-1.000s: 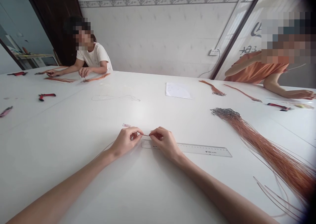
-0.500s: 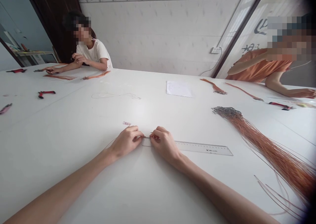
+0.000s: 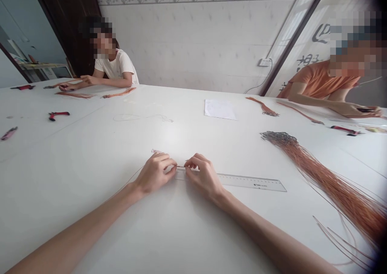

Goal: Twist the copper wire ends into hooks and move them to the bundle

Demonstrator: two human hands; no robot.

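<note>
A thin brown cord is stretched between my two hands, just above the left end of a clear ruler. My left hand pinches it between thumb and fingertips, and a loose length runs back along the left wrist. With thumb and index finger, my right hand grips the cord's other side; a short dark tip pokes up by those fingers. The right hand lies over part of the ruler. Behind my left hand is a small printed wrapper, partly covered by the knuckles.
A large bundle of brown cords with dark metal ends lies at right. White paper is ahead. Red-handled pliers and pink pliers lie left, other pliers right. Two people sit across the table with smaller cord bundles.
My fingers have lifted slightly and the cord between them shows more clearly. The person at left lowered a hand; the person at right brought both hands together around a dark item.
</note>
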